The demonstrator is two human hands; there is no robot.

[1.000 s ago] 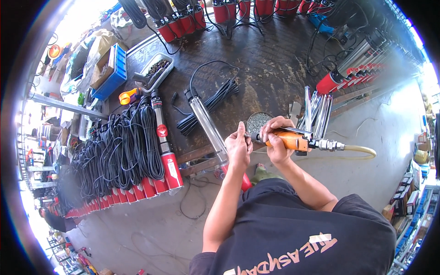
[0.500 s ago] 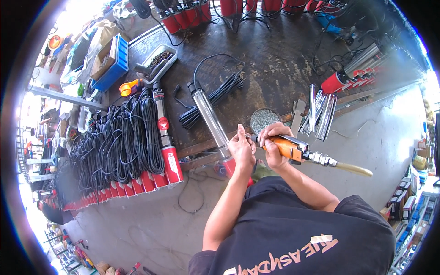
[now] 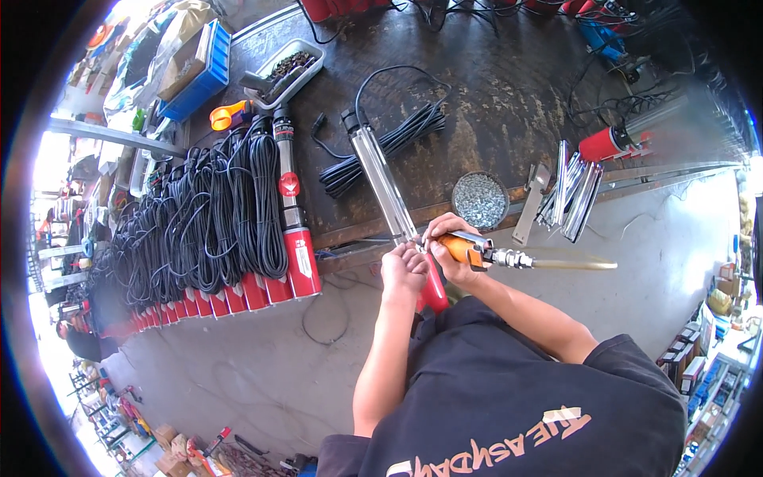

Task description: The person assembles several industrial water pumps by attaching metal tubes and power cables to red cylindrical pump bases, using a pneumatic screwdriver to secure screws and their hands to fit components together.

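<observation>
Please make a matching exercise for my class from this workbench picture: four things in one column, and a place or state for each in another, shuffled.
Column one:
1. orange hand tool
2. round dish
3. blue box
4. black cable bundle

Column two:
A. to the left of the white tray
B. crossed by the silver tube
C. held in the person's right hand
D. filled with small grey pieces

Right pairs: 1-C, 2-D, 3-A, 4-B
</observation>
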